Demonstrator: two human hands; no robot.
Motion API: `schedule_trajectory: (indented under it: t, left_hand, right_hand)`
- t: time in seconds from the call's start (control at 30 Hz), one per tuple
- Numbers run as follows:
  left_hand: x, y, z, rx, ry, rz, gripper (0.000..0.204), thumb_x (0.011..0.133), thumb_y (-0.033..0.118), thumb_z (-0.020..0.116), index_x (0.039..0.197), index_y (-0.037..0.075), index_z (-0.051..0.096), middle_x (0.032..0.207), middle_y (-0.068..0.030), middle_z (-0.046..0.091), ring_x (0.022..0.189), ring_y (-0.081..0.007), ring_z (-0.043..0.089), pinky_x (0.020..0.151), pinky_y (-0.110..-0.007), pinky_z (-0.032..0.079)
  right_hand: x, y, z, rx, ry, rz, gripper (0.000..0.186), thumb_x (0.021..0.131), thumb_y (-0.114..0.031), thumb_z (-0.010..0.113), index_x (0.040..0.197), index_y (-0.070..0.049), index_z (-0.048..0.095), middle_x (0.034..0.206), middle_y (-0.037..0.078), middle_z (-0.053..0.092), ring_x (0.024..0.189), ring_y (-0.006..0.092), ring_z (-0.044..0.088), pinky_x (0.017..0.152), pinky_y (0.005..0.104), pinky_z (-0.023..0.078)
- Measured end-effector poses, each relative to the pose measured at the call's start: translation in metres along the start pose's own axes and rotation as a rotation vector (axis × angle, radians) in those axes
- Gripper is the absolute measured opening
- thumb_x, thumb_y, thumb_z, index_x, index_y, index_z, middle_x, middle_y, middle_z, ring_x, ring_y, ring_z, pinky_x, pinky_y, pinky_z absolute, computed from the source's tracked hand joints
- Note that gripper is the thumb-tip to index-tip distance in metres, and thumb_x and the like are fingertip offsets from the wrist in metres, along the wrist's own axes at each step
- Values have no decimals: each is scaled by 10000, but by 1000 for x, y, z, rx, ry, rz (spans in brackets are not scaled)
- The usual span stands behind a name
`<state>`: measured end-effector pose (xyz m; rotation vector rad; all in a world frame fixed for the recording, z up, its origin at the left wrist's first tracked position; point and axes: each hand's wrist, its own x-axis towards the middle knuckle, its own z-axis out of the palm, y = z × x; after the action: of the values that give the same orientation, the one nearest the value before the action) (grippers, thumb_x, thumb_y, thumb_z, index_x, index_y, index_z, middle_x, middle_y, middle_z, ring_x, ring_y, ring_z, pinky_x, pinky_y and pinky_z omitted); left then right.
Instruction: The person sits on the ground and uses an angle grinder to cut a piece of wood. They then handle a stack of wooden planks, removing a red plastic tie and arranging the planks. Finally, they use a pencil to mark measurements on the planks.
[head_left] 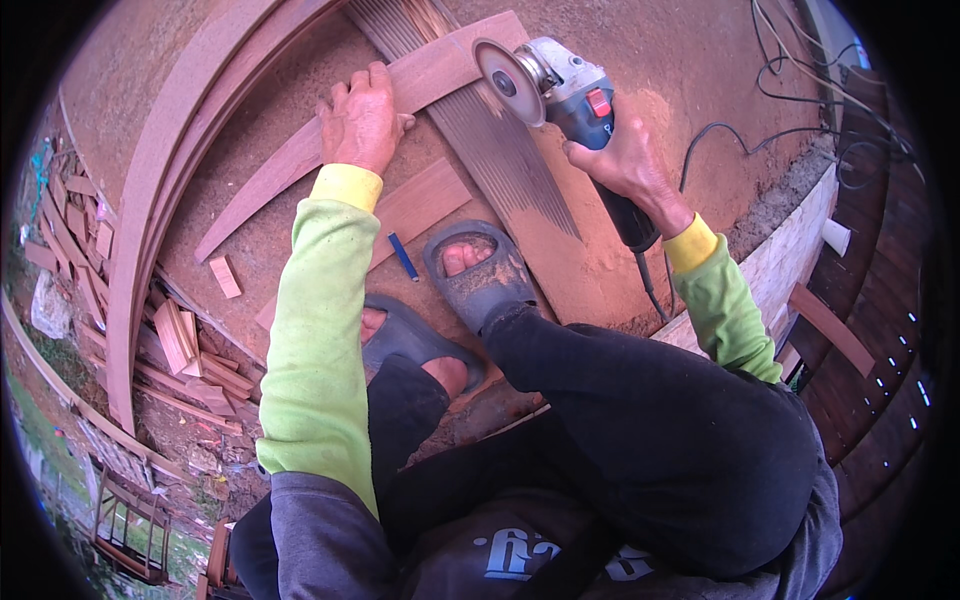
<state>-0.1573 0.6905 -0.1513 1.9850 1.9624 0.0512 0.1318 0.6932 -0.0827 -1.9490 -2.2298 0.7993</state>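
Note:
My left hand (362, 122) is closed over a curved reddish wooden board (440, 72), its fingers across the wood and its thumb at the near edge. The board rests across a grooved brown plank (505, 155). My right hand (632, 160) is wrapped round a blue and black angle grinder (578, 105) with a red switch. Its round disc (508, 84) is at the board's far right end; whether they touch I cannot tell. Another flat wooden board (425, 205) lies nearer to me, partly hidden by my left arm. A blue marker-like stick (403, 256) lies beside my sandalled feet.
Long curved wooden strips (150, 230) arch along the left. A small wood block (225, 277) lies near them, and offcuts (185, 345) are heaped beyond the slab's left edge. The grinder's black cord (655, 290) and other cables (790, 65) are at the right. Sawdust (650, 110) covers the ground.

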Motion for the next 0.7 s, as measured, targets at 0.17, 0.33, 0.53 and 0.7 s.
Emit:
schedule_trajectory:
  t: [0.17, 0.33, 0.53, 0.7]
  left_hand:
    - [-1, -1, 1, -5, 31, 12, 656, 724, 294, 799, 1248, 35, 502, 1152, -158, 609, 1088, -369, 574, 917, -501, 465]
    - [-1, -1, -1, -21, 15, 2, 626, 737, 291, 797, 1231, 26, 520, 1146, -147, 616, 1115, -342, 571, 956, -547, 448]
    - [-1, 0, -1, -5, 19, 8, 620, 729, 298, 802, 1210, 25, 522, 1133, -142, 618, 1103, -339, 577, 948, -542, 453]
    - [-1, -2, 1, 8, 26, 19, 646, 721, 325, 806, 1215, 27, 516, 1129, -140, 618, 1098, -335, 584, 938, -541, 459]
  right_hand:
    - [0, 0, 0, -5, -1, 2, 603, 656, -279, 742, 1053, 121, 529, 836, 274, 660, 773, 388, 692, 718, 429, 556]
    - [1, -2, 0, -21, -3, 10, 607, 659, -282, 738, 1062, 120, 527, 834, 272, 660, 776, 392, 691, 716, 430, 555]
    - [2, -3, 1, -38, 0, 12, 628, 666, -286, 734, 1099, 117, 523, 834, 274, 662, 781, 395, 690, 727, 435, 553]
    - [3, -9, 1, -5, 5, 7, 629, 672, -285, 729, 1130, 99, 531, 844, 269, 666, 789, 395, 689, 744, 432, 552]
